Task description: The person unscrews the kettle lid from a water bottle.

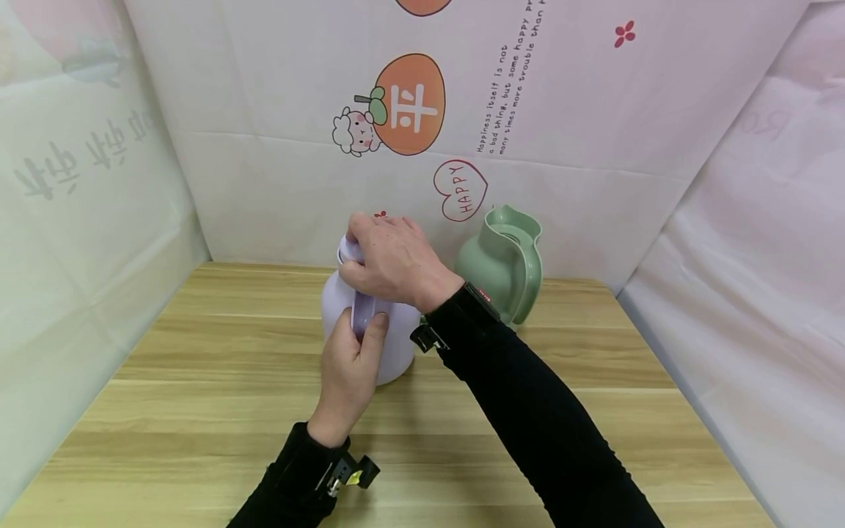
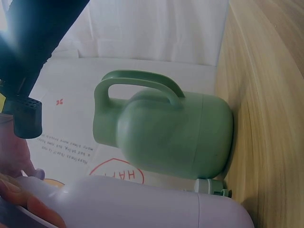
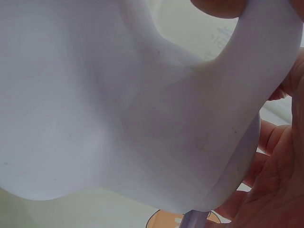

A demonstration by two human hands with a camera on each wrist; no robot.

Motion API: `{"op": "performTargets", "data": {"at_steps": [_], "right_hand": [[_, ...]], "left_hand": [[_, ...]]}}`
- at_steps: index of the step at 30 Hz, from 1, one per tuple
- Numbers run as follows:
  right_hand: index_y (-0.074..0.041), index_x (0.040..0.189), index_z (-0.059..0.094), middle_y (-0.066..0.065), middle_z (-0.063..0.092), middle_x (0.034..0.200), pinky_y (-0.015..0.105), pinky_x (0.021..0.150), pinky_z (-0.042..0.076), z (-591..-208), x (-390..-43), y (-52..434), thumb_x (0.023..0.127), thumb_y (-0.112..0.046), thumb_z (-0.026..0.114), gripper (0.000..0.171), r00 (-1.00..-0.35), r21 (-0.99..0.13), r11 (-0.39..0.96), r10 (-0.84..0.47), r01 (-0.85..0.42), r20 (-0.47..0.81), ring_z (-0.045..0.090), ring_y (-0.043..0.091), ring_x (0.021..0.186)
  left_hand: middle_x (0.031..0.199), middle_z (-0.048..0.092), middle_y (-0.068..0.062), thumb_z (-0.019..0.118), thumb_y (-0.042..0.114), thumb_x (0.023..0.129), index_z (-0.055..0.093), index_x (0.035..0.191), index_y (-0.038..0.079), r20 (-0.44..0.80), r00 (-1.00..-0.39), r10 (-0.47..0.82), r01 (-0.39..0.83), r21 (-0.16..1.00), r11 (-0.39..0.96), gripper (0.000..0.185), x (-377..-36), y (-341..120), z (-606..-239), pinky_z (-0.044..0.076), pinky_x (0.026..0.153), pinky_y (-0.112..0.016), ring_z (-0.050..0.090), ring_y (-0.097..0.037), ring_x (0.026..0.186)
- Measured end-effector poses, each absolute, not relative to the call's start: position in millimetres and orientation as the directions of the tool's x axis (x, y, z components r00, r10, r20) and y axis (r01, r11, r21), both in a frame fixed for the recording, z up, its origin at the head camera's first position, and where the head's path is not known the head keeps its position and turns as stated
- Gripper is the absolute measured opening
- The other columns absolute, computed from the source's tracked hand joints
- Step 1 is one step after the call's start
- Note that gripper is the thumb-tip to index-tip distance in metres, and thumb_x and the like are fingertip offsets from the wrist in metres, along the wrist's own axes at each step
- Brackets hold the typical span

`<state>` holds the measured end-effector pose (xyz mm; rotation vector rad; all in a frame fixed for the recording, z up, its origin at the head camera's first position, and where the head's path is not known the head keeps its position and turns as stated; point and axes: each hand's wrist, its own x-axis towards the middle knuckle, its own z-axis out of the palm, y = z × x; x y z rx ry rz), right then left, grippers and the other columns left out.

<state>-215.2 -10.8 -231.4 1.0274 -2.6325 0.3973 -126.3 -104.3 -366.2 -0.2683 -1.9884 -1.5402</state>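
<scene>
A lavender vacuum jug (image 1: 398, 345) stands on the table in the head view. My left hand (image 1: 346, 374) grips its handle (image 1: 362, 314), thumb along the near side. Over the jug's top, my right hand (image 1: 404, 260) holds the lid with bent fingers; the hand hides most of the lid. In the right wrist view the jug's pale body (image 3: 118, 104) fills the picture, with fingers (image 3: 266, 156) around its upper end. Behind and to the right stands a green vacuum jug (image 2: 161, 128), its mouth uncovered, touched by neither hand.
In the left wrist view, a small green and white stopper (image 2: 204, 186) sits on the table between the two jugs. The wooden table (image 1: 165, 411) ends at a printed cloth backdrop (image 1: 277, 198), and cloth sheets rise at both sides.
</scene>
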Motion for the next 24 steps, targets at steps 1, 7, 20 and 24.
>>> {"op": "performTargets", "data": {"at_steps": [1, 7, 20, 24], "right_hand": [[-0.018, 0.098, 0.053, -0.005, 0.059, 0.084, 0.037, 0.087, 0.04, -231.4, -215.2, -10.8, 0.085, -0.026, 0.058, 0.016, -0.705, -0.149, 0.708, -0.611, -0.69, 0.36, 0.054, 0.019, 0.082], [-0.018, 0.1, 0.055, -0.006, 0.061, 0.088, 0.038, 0.091, 0.04, -231.1, -215.3, -11.5, 0.085, -0.025, 0.059, 0.017, -0.704, -0.148, 0.706, -0.614, -0.692, 0.357, 0.054, 0.018, 0.086], [-0.015, 0.11, 0.061, -0.005, 0.068, 0.1, 0.037, 0.094, 0.041, -230.3, -213.7, -11.5, 0.087, -0.02, 0.059, 0.023, -0.67, -0.154, 0.669, -0.641, -0.727, 0.375, 0.056, 0.016, 0.09], [-0.015, 0.111, 0.062, -0.003, 0.07, 0.107, 0.037, 0.094, 0.041, -230.1, -212.5, -11.4, 0.088, -0.019, 0.058, 0.025, -0.664, -0.159, 0.661, -0.645, -0.733, 0.38, 0.056, 0.016, 0.093]], "left_hand": [[0.081, 0.052, -0.005, 0.058, 0.02, 0.107, 0.057, 0.103, 0.001, 0.569, -0.798, -0.199, 0.501, 0.81, 0.305, 0.019, -126.3, -104.2, -366.2, 0.039, 0.058, -0.028, 0.05, -0.016, 0.069], [0.082, 0.053, -0.005, 0.058, 0.02, 0.107, 0.058, 0.104, 0.001, 0.566, -0.799, -0.201, 0.496, 0.811, 0.31, 0.019, -125.9, -103.9, -366.0, 0.04, 0.06, -0.028, 0.051, -0.016, 0.071], [0.078, 0.045, -0.003, 0.057, 0.021, 0.107, 0.055, 0.099, 0.002, 0.567, -0.799, -0.198, 0.499, 0.811, 0.306, 0.02, -126.1, -104.3, -365.9, 0.036, 0.057, -0.028, 0.045, -0.016, 0.067], [0.078, 0.045, -0.003, 0.058, 0.02, 0.107, 0.055, 0.099, 0.002, 0.573, -0.795, -0.198, 0.504, 0.806, 0.31, 0.02, -126.5, -104.2, -366.0, 0.036, 0.057, -0.028, 0.045, -0.016, 0.067]]}}
